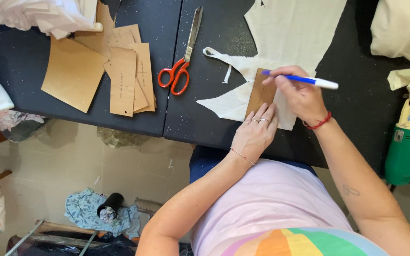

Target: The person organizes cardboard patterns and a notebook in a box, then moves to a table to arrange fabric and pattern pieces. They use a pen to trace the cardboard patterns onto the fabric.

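My left hand (256,131) lies flat, fingers spread, pressing down a small brown cardboard pattern piece (260,91) that sits on white fabric (288,35) on the black table (205,118). My right hand (300,95) grips a blue and white pen (304,80), its blue tip touching the top edge of the pattern piece. A red string bracelet circles my right wrist.
Orange-handled scissors (182,61) lie left of the fabric. A stack of brown cardboard patterns (119,76) covers the table's left part. White cloth (43,16) is bunched at top left, more at top right. A green and cream power tool (408,142) sits at the right edge.
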